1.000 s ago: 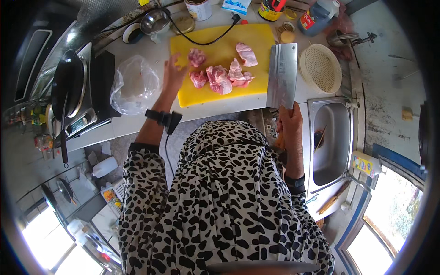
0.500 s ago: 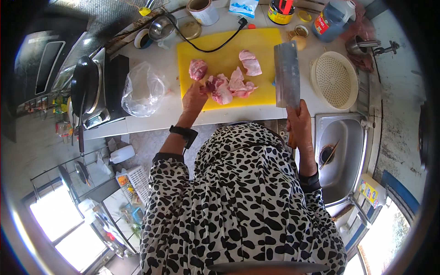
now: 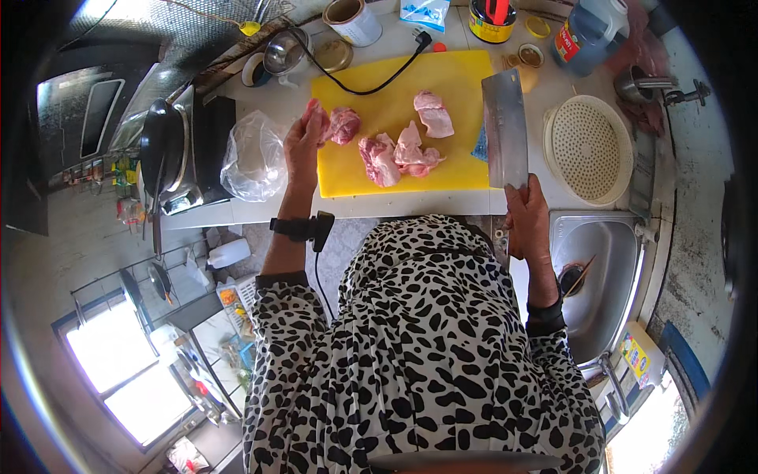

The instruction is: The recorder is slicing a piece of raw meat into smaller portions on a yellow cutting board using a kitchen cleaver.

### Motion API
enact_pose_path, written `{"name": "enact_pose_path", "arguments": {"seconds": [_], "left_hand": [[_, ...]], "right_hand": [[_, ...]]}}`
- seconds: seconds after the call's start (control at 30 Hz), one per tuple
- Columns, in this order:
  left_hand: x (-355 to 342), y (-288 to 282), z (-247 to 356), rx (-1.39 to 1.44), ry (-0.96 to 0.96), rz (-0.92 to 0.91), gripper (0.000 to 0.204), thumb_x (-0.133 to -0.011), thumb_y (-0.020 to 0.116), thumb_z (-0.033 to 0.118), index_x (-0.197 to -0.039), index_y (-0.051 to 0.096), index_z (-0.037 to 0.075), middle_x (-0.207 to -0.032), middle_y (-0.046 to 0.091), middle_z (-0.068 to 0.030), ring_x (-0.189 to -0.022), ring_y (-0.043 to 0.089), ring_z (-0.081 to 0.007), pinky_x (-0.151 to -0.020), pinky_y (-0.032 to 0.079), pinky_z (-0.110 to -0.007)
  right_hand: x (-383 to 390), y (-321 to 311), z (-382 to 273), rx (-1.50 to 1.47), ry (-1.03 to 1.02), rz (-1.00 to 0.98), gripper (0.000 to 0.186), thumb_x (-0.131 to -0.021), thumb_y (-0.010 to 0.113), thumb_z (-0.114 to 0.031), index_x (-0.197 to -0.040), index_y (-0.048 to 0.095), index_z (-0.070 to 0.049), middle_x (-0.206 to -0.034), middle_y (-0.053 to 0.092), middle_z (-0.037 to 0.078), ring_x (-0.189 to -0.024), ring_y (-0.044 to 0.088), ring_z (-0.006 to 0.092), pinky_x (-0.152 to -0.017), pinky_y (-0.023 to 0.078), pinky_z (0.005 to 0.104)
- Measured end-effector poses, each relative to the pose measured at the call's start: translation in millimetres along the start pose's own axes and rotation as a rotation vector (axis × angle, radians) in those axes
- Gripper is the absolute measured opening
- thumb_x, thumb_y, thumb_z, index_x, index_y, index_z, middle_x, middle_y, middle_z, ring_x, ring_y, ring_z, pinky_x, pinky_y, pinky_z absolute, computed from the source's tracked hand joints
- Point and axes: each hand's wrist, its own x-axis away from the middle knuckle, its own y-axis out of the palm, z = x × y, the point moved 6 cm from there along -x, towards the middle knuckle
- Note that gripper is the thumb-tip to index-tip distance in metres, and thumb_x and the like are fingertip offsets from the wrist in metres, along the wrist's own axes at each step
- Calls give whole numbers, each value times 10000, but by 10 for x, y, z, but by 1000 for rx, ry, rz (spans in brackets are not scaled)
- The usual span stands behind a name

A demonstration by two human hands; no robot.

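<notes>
On the yellow cutting board (image 3: 410, 79) lie several chunks of raw pinkish meat: one rounded piece (image 3: 344, 126) at the left, a group (image 3: 380, 160) near the middle, and a skin-covered piece (image 3: 433, 114) further right. My left hand (image 3: 300, 154) is at the board's left edge, fingers closed on what looks like a small red piece of meat (image 3: 315, 112), beside the rounded one. In my right hand (image 3: 527, 217) is a cleaver (image 3: 505, 126), gripped by its handle, the broad blade pointing away from me over the board's right edge.
A clear plastic bag (image 3: 254, 158) lies left of the board, near a stove with a black wok (image 3: 162, 142). A black plug cord (image 3: 371, 89) crosses the board's far edge. At right are a cream strainer basket (image 3: 588, 150), a steel sink (image 3: 608, 292) and a dark jug (image 3: 588, 39).
My left hand has moved left and away from me, taking a red piece from the middle group to beside the rounded chunk. The cleaver stays in my right hand, nearly still.
</notes>
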Motion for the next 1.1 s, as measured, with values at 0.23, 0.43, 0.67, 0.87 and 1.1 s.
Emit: {"name": "enact_pose_path", "arguments": {"seconds": [0.23,0.43,0.67,0.87,1.1], "left_hand": [[6,808,161,27,-19,-425,363,-990,653,299,-1276,620,79,-1076,673,14,-923,624,-70,-770,483,-232],[-363,298,-232,-834,556,-51,441,-878,722,223,-1275,604,71,-1167,643,-140,-1083,613,-313,-912,500,-418],[-422,311,-666,-879,414,-186,586,-796,746,185,-1342,532,179,-1156,611,-220,-1094,583,-428,-944,487,-499],[-628,326,-609,-1088,366,-68,503,-813,696,161,-1290,537,143,-1175,622,-171,-1056,627,-360,-877,518,-486],[-664,57,-801,634,-264,-581,439,-951,604,202,-1360,517,67,-1265,640,-104,-1011,670,-248,-828,548,-354]], "right_hand": [[-83,64,61,-50,-4,44,214,-985,621,-172,-1023,469,-27,-663,424,-17,-500,407,60,-419,352,248],[26,174,-15,6,2,97,218,-985,618,-190,-1000,473,-27,-666,454,2,-503,439,73,-438,381,256],[53,306,12,-17,33,125,219,-993,621,-192,-966,467,-37,-665,453,9,-489,436,83,-431,389,266],[60,427,42,-12,34,110,194,-980,614,-157,-1011,484,-17,-650,467,3,-468,441,73,-410,376,251],[198,434,-54,-48,46,123,154,-989,586,-129,-1060,505,-19,-639,465,-9,-479,444,67,-419,372,245]]}}
